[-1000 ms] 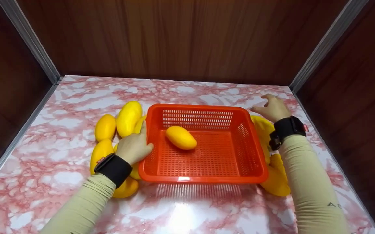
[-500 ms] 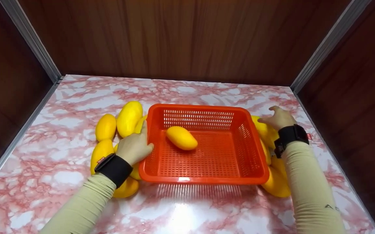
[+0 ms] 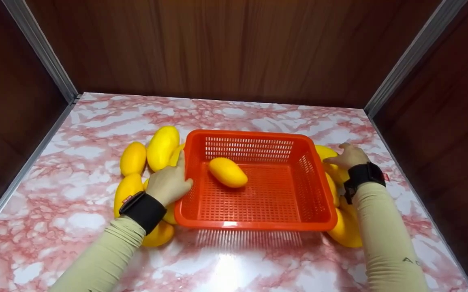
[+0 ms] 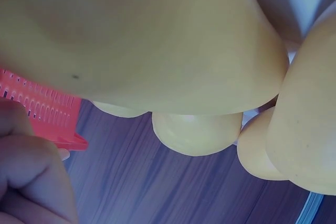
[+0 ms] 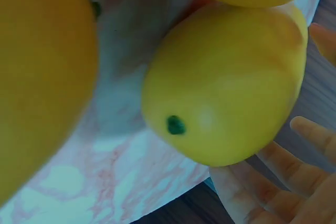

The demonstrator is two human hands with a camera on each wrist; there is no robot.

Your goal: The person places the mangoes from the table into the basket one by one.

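Note:
A red plastic basket stands in the middle of the table, with one yellow mango lying in its left half. At the basket's left rim is my left hand, gripping it with the thumb over the edge. In the left wrist view, its bent fingers show beside the basket's rim. My right hand is beyond the basket's right side, over a group of mangoes. Its fingers are spread, and the fingertips reach the side of a mango with a green stem spot in the right wrist view.
Several mangoes lie left of the basket, partly hidden by my left hand. More mangoes lie along its right side, partly under my right forearm. Dark wood panels enclose the marbled table at the back and sides.
My right hand has moved down and toward me, from above the far end of the right-hand mangoes onto them. The left hand has stayed on the basket's rim.

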